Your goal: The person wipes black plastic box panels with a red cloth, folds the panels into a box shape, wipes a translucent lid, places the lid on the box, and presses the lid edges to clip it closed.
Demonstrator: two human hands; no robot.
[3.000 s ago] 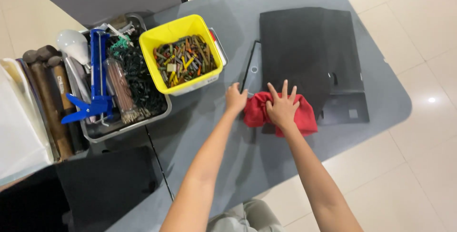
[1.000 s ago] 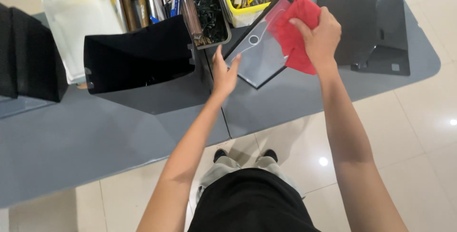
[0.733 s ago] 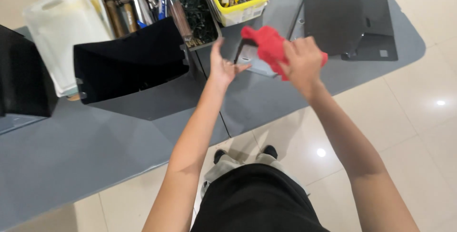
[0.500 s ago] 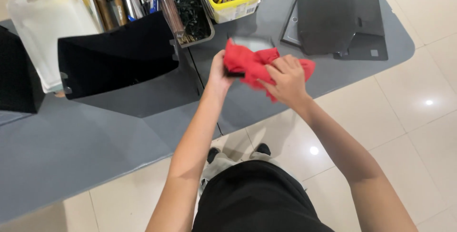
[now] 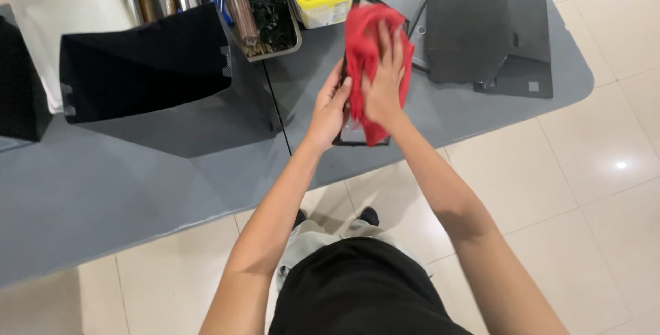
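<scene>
Up top, your yellow plastic bin (image 5: 335, 6) sits at the far edge of the grey table (image 5: 137, 177), packed with small mixed hardware in several colours; exact pieces too small to tell. Just left of it, touching or nearly so, a grey tray (image 5: 265, 12) holds dark green tangled material, a brown cylindrical bundle, blue-handled tools and metal cylinders. Further left is a translucent white plastic container (image 5: 62, 5); contents unreadable. In front of the tray stands a black angular panel (image 5: 148, 63), with a big dark grey moulded panel (image 5: 491, 26) off to the right.

Your thing is the flat dark rectangular panel (image 5: 357, 112), between your hands above the table's near edge. Long axis runs away from you, near end toward your body, far end pointing at the yellow bin. Mostly covered by the red cloth (image 5: 368, 53), which drapes along its length.

Left hand (image 5: 330, 108): fingers curled on the panel's left edge, gripping it. Right hand (image 5: 385, 77): palm flat, fingers extended and together, pressing the cloth onto the panel face.
</scene>
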